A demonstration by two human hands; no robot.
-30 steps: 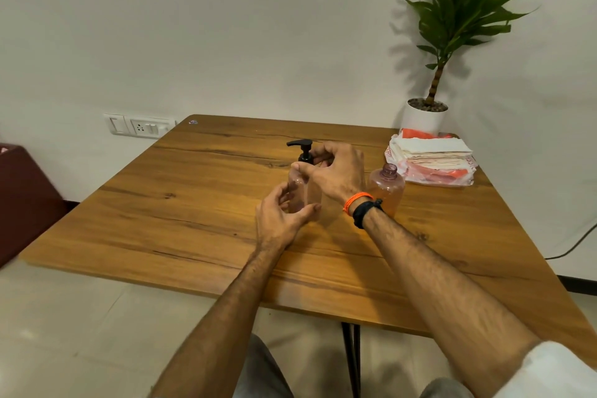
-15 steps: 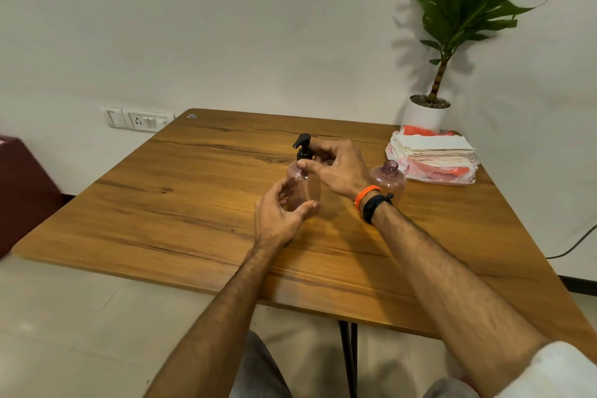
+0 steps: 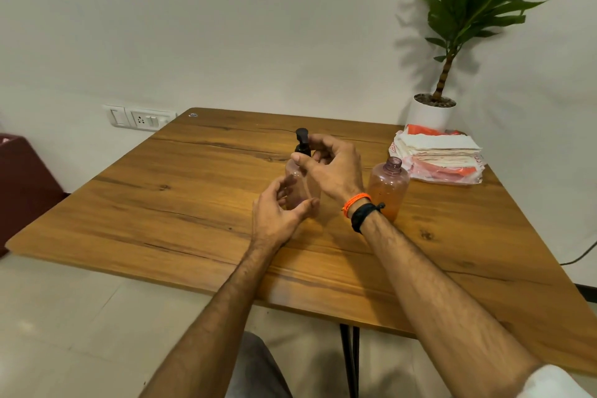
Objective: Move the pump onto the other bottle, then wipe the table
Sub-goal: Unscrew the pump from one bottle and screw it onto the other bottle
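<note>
A clear pinkish bottle (image 3: pixel 302 186) stands upright near the middle of the wooden table (image 3: pixel 193 191). A black pump (image 3: pixel 302 142) sits on its neck. My left hand (image 3: pixel 279 210) grips the lower body of this bottle. My right hand (image 3: pixel 332 166) pinches the pump's collar from the right with thumb and fingers. A second pinkish bottle (image 3: pixel 389 187) with an open neck and some orange liquid at the bottom stands just right of my right wrist.
A stack of folded cloths and plastic packets (image 3: pixel 439 155) lies at the table's far right corner. Behind it stands a potted plant (image 3: pixel 433 110). A wall socket plate (image 3: pixel 140 118) is at the left, and a dark red box (image 3: pixel 22 184) sits on the floor.
The pump's nozzle has turned from pointing left to pointing toward me as my right hand twists it. Both hands have stayed on the bottle.
</note>
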